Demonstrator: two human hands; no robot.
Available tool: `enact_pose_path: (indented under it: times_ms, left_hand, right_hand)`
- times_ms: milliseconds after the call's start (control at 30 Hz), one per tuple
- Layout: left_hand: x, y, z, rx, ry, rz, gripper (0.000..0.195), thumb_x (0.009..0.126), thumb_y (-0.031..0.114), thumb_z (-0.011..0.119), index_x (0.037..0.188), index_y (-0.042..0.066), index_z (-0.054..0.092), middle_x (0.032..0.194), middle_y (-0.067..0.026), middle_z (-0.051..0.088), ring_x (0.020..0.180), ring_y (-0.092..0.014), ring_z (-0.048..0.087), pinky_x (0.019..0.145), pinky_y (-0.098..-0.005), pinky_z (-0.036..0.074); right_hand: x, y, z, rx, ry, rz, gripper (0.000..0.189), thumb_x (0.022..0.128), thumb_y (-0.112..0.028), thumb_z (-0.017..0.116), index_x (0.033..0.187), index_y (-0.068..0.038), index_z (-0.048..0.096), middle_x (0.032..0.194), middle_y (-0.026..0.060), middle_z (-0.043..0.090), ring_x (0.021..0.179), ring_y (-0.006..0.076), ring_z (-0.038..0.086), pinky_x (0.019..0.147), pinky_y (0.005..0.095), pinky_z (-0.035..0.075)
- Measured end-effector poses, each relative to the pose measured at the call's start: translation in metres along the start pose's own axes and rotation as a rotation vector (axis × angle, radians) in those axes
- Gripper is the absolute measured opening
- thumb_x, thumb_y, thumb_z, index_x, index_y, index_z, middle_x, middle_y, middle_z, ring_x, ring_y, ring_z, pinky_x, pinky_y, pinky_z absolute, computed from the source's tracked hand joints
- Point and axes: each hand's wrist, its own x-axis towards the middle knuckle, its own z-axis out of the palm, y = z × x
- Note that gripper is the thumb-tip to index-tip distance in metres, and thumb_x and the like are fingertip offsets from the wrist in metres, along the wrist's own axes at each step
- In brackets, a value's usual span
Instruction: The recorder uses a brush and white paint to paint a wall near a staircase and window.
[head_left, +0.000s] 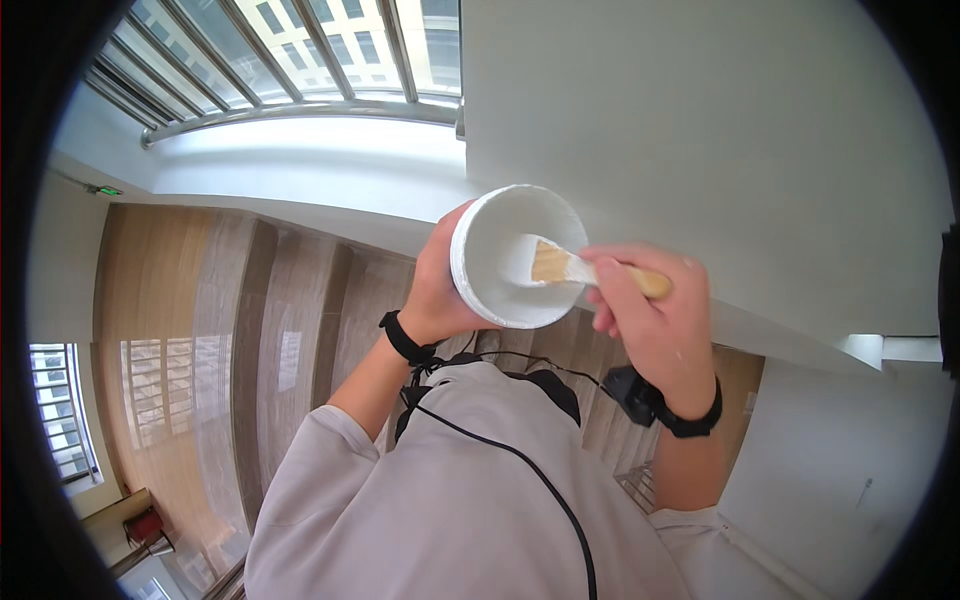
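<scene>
My left hand (439, 281) grips a white plastic bucket (459, 264) from its left side and underneath, tilting its mouth up towards me. White paint or a similar coating lines the inside of the bucket. In my right hand (660, 307) is a flat paintbrush (551, 262) with a pale wooden handle, held near the bucket's right rim. The brush's head reaches into the bucket, and its tip is coated white. How deep the bristles sit in the coating is hard to tell. Small white specks mark the back of my right hand.
A pale wall (675, 135) rises just ahead and to the right. Beyond the white sill (315, 161) at upper left is a window with metal railing bars (322, 49). Stone stair steps (292, 300) descend at left. A black cable (525, 465) hangs across my shirt.
</scene>
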Motion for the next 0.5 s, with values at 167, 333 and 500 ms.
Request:
enact_pose_path:
  times_ms: [167, 333, 500]
  left_hand:
    - [0.001, 0.007, 0.003, -0.013, -0.010, 0.001, 0.119, 0.051, 0.031, 0.106, 0.150, 0.004, 0.045, 0.145, -0.0166, 0.056, 0.132, -0.031, 0.059, 0.109, -0.0444, 0.050]
    - [0.008, 0.006, -0.007, 0.047, 0.015, 0.036, 0.124, 0.052, 0.032, 0.105, 0.153, 0.003, 0.039, 0.147, -0.0143, 0.055, 0.134, -0.027, 0.057, 0.112, -0.0436, 0.048]
    - [0.020, 0.013, -0.020, 0.013, 0.070, -0.057, 0.124, 0.050, 0.032, 0.106, 0.152, 0.002, 0.041, 0.145, -0.0140, 0.057, 0.132, -0.027, 0.059, 0.112, -0.0435, 0.048]
  right_hand:
    - [0.033, 0.001, 0.010, -0.167, -0.201, -0.041, 0.020, 0.096, -0.010, 0.061, 0.097, 0.007, 0.072, 0.068, 0.0130, 0.066, 0.057, 0.0172, 0.060, 0.056, 0.0322, 0.047]
    - [0.032, -0.020, -0.023, 0.079, -0.071, 0.099, 0.023, 0.097, -0.012, 0.060, 0.097, 0.006, 0.075, 0.070, 0.0096, 0.069, 0.053, 0.0138, 0.059, 0.051, 0.0267, 0.046]
    - [0.031, 0.003, -0.052, 0.495, 0.045, 0.116, 0.027, 0.099, -0.018, 0.061, 0.099, 0.006, 0.075, 0.070, 0.0088, 0.068, 0.050, 0.0128, 0.058, 0.048, 0.0240, 0.046]
